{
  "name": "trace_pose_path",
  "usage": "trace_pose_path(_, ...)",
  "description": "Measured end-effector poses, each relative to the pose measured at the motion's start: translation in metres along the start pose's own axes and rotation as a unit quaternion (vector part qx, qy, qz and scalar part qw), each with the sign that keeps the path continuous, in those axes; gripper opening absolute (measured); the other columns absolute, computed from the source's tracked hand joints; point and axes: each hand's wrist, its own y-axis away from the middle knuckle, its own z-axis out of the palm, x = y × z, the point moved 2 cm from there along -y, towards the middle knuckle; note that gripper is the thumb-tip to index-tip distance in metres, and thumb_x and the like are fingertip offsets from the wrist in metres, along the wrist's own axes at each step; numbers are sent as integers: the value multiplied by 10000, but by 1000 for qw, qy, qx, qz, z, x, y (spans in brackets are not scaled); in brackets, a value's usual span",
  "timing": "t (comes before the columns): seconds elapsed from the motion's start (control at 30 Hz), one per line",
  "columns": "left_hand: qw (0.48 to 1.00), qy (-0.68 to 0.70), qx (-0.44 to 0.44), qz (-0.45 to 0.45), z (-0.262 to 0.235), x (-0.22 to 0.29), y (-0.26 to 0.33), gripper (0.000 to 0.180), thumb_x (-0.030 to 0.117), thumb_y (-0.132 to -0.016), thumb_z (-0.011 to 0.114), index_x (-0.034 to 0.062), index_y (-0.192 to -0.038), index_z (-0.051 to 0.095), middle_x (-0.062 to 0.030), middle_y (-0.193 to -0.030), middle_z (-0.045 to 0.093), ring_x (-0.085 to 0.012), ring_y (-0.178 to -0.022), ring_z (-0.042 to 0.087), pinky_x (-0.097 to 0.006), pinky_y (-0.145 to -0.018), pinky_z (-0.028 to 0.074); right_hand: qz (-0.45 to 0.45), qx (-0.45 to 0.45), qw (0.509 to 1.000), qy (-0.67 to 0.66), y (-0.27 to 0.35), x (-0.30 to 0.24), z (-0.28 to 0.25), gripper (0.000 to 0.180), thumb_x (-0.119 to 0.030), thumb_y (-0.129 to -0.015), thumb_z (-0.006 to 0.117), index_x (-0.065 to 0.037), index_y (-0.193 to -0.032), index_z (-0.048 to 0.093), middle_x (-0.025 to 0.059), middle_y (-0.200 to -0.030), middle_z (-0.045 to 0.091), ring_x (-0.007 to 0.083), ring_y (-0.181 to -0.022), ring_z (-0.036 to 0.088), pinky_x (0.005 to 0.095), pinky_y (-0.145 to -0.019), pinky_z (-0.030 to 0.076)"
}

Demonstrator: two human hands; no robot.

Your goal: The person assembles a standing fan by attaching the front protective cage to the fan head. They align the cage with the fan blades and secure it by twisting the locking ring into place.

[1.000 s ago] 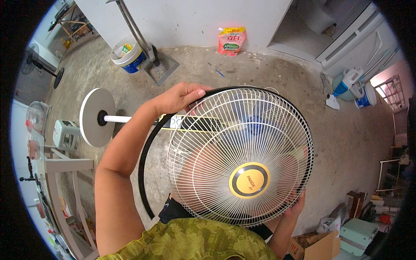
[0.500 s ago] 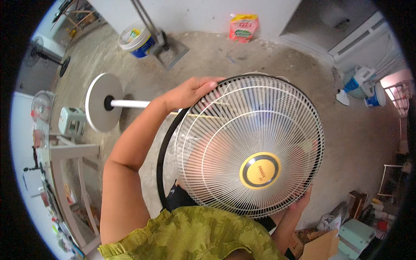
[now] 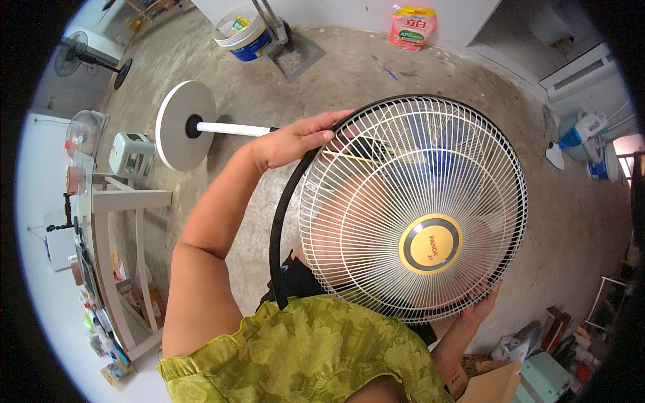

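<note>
Over the concrete floor point(image 3: 376, 74), left hand point(image 3: 295, 140) and right hand point(image 3: 478, 310) fingers clasp the fan guard point(image 3: 410, 208); a loose grip could drop it.

The place looks like a small repair workshop or storage yard for household appliances. The bare, stained concrete floor point(image 3: 376, 74) carries scattered gear: a white plastic bucket with a blue band point(image 3: 243, 35), a pink and green printed sack point(image 3: 412, 25) leaning on the white wall, and a round white fan base on a white pole point(image 3: 183, 125) lying on its side. A black pedestal fan point(image 3: 79, 55) stands at the far left, near a pale green boxy appliance point(image 3: 132, 154). A white metal shelf frame point(image 3: 124, 262) holds small clutter, and cardboard boxes point(image 3: 494, 384) pile up at lower right.
</note>
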Motion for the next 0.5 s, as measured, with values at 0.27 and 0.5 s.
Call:
trace_pose_path(0.27,998,14,12,-60,0,-5,18,430,189,-968,436,49,-1367,358,-56,-1208,551,-136,-1101,492,-280,-982,367,-16,30,998,56,4,-1,5,322,-291,-971,420,-67,-1190,496,56,-854,613,88,-597,536,220,-484,463)
trace_pose_path(0.5,992,81,-16,-97,-9,-19,14,484,254,-961,460,50,-1384,348,-75,-1268,517,-163,-1142,493,-288,-961,400,23,-46,998,32,-1,-5,-3,413,-242,-936,474,11,-1260,444,176,-1173,556,272,-1010,592,412,-802,551)
